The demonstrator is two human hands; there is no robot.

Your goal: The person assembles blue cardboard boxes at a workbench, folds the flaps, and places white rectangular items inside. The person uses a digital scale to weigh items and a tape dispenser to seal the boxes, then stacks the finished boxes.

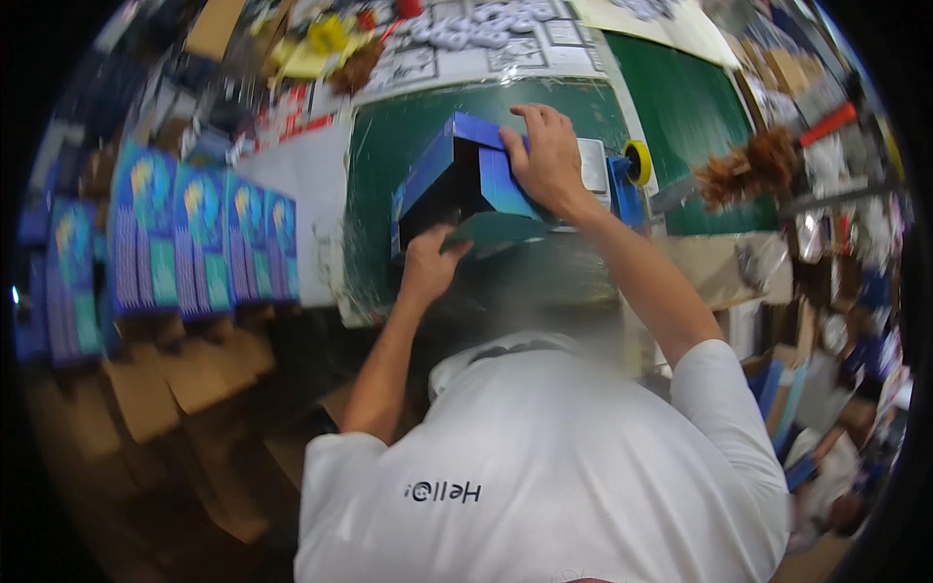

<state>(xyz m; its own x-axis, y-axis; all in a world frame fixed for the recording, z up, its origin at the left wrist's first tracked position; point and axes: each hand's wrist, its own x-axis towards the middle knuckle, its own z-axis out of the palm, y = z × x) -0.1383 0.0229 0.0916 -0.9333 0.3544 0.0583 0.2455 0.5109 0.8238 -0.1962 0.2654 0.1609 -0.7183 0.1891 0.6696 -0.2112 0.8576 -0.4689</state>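
Observation:
A blue and purple cardboard box (428,189) lies on the green work table (379,126), its open end dark inside and turned towards me. My right hand (550,160) grips the box's upper right edge, thumb on the near side and fingers over the top. My left hand (430,266) is at the lower edge of the opening, thumb and fingers closing on the cardboard. Between the hands, a dark teal flap (496,229) sticks out towards me, slightly blurred. Whatever the box holds is hidden in shadow.
A tape dispenser with a yellow roll (638,162) stands right of the box, beside a white item (593,165). Upright blue boxes (201,238) line the left, brown flaps hanging below. White rings (476,27) lie at the back; brown fluffy material (743,170) hangs right.

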